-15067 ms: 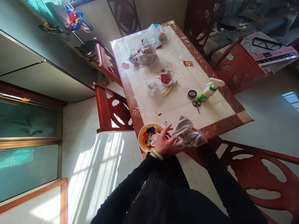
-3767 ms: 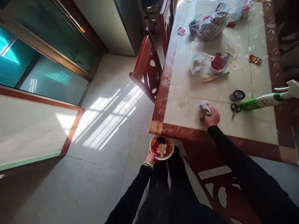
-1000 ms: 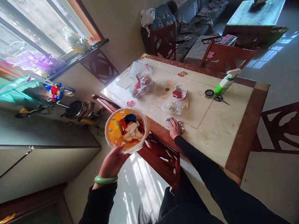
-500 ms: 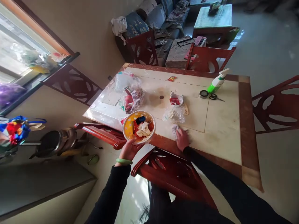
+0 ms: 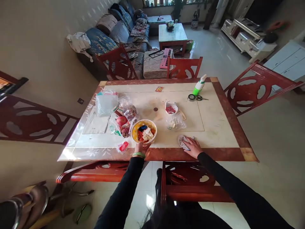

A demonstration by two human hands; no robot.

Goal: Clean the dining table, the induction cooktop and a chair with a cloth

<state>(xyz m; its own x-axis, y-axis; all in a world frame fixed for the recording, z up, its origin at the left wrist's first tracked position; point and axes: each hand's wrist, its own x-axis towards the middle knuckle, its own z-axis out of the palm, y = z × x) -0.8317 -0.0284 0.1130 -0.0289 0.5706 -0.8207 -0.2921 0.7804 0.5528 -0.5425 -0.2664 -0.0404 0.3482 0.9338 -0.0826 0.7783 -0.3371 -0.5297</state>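
Table (image 5: 214, 154), unreadable spray-bottle label (image 5: 199, 87), left hand (image 5: 141, 148) holding bowl (image 5: 144, 131)

We've got the left hand (image 5: 141, 148) gripping a yellow bowl (image 5: 144, 131) at the near side of the table, bowl full of scraps: white tissue, a blue piece, red bits. Right hand (image 5: 192, 147) lies flat on a grey cloth (image 5: 182, 142) on the tabletop, near the wooden border (image 5: 166, 154). Left of the bowl, just beside it, a clear plastic bag (image 5: 124, 117) with an apple (image 5: 121, 121) inside. Right of the bowl, a small plastic bag (image 5: 175, 122) and a white dish (image 5: 171, 108) with red wrappers. Far edge: green-and-white spray bottle (image 5: 199, 85), tape roll (image 5: 191, 97), scissors (image 5: 200, 98), all touching or close.
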